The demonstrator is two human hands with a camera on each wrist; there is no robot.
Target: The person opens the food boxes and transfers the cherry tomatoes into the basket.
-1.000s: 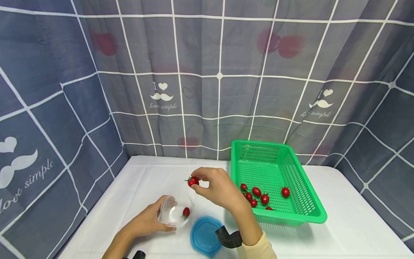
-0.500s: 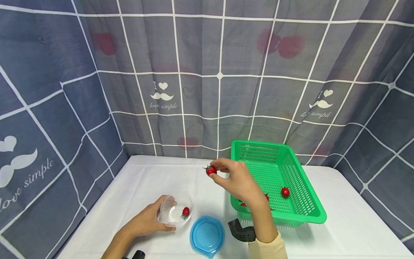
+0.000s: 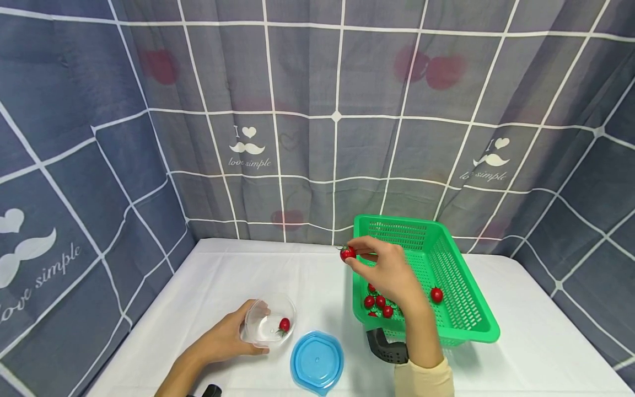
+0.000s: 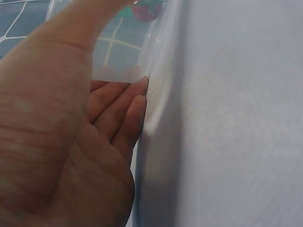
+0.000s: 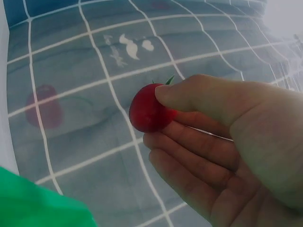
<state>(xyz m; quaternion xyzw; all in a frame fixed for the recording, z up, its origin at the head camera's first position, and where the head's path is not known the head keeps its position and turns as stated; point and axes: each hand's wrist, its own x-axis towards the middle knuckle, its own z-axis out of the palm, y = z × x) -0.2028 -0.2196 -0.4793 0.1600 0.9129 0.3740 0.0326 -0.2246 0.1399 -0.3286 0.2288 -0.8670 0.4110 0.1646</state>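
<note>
My right hand (image 3: 389,270) pinches a cherry tomato (image 5: 149,109) between thumb and fingers, its green stem showing. In the head view it is held above the left rim of the green basket (image 3: 466,281). Several more cherry tomatoes lie in that basket, most in its near left part and a single tomato (image 3: 436,295) farther right. On the left, my left hand (image 3: 230,336) grips a clear plastic cup (image 3: 260,331) from its left side, thumb toward the near side. One tomato (image 3: 284,325) lies inside the cup. In the left wrist view the fingers curl beside the cup's base.
A blue lid (image 3: 317,361) lies on the white tablecloth (image 3: 238,264) between the cup and the basket. Behind and beside the table hangs a grey checked curtain (image 3: 307,143). A black wrist strap (image 3: 389,350) sits on the right forearm.
My right hand has moved right and away from the cup, carrying the pinched cherry tomato from near the cup to the basket's left rim. The left hand and cup stay put.
</note>
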